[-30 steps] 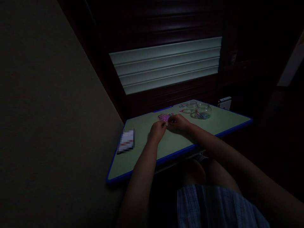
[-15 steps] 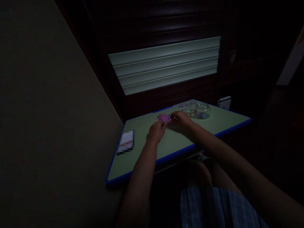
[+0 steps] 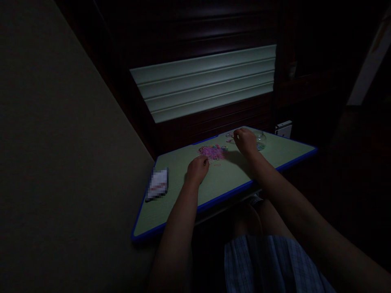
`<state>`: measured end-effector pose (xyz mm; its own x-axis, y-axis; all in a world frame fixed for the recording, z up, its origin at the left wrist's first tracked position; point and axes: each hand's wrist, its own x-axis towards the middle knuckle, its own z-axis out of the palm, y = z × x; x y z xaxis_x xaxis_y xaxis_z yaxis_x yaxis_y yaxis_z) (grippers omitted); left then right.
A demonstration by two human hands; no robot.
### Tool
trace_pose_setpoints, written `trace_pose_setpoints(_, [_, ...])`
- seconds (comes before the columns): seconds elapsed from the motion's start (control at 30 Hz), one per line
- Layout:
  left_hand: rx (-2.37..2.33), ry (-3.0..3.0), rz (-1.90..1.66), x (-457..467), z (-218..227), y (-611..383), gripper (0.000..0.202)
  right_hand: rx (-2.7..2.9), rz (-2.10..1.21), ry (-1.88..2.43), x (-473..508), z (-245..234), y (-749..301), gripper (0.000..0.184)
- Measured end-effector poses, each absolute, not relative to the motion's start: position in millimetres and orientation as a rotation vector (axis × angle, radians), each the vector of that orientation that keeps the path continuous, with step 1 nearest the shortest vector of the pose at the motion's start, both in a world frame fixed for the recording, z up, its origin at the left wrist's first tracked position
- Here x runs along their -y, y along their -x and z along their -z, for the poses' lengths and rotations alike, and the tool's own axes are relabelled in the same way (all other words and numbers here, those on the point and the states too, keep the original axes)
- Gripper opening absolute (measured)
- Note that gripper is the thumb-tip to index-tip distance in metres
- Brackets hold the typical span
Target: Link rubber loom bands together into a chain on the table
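Pretty dim, green blue-edged table (image 3: 183,191) under it all. Left hand (image 3: 197,170) just nearside of the pile of pink bands (image 3: 210,151), fingers curled together. Right hand (image 3: 246,140) off to the pile's right over a glass bowl (image 3: 262,140), fingers bunched, can't tell if pinching anything.

Your worktop (image 3: 220,183) is matt pale green, edged with a smooth blue rim (image 3: 146,232) that looks plastic. The clear bowl (image 3: 261,139) on it shines like glass. Your checked shorts (image 3: 262,264) are cloth. The wall (image 3: 61,162) is matt.
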<state>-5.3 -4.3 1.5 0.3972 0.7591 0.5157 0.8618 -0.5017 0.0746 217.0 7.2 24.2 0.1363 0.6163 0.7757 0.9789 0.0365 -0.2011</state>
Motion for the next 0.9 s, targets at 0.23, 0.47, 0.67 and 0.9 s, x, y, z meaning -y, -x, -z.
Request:
trace_pose_setpoints(0.23, [1.359, 2.445, 0.738, 2.1, 1.9, 7.2, 0.021, 1.321, 0.632, 1.809, -10.3, -23.1, -236.1, 0.025])
trace_pose_setpoints(0.47, [1.368, 2.449, 0.726, 5.1, 0.0, 6.6, 0.021, 1.151, 0.598, 1.904, -6.7, -21.8, -246.1, 0.024])
trace_pose_setpoints(0.67, [1.403, 2.448, 0.717, 7.8, -2.3, 5.8, 0.021, 1.008, 0.563, 1.960, -6.7, -20.3, -250.4, 0.026])
trace_pose_setpoints(0.9, [1.415, 2.441, 0.692, 9.5, -3.3, 4.0, 0.022, 0.915, 0.509, 1.943, -8.0, -19.3, -254.3, 0.028])
